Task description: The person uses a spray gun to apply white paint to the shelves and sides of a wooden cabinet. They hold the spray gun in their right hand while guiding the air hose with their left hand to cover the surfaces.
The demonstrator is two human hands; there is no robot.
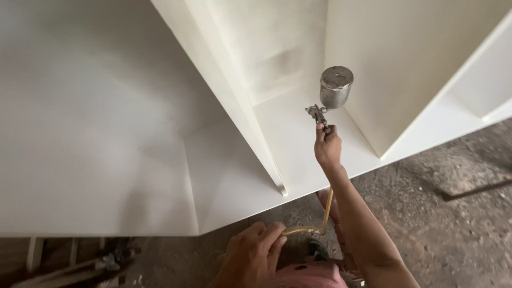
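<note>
My right hand (327,146) grips the handle of a metal spray gun (332,95) with a round cup on top, held inside a white cabinet (229,176) over its bottom shelf. A yellowish air hose (326,212) drops from the gun along my forearm. My left hand (250,255) sits low near my body, its fingers pinching the bent end of that hose.
The cabinet's upright dividers (256,144) stand left and right of the gun. A rough concrete floor (453,224) lies at the right. Wooden legs and dark clutter (80,261) sit under the cabinet at the lower left. Pink clothing (309,276) shows at the bottom.
</note>
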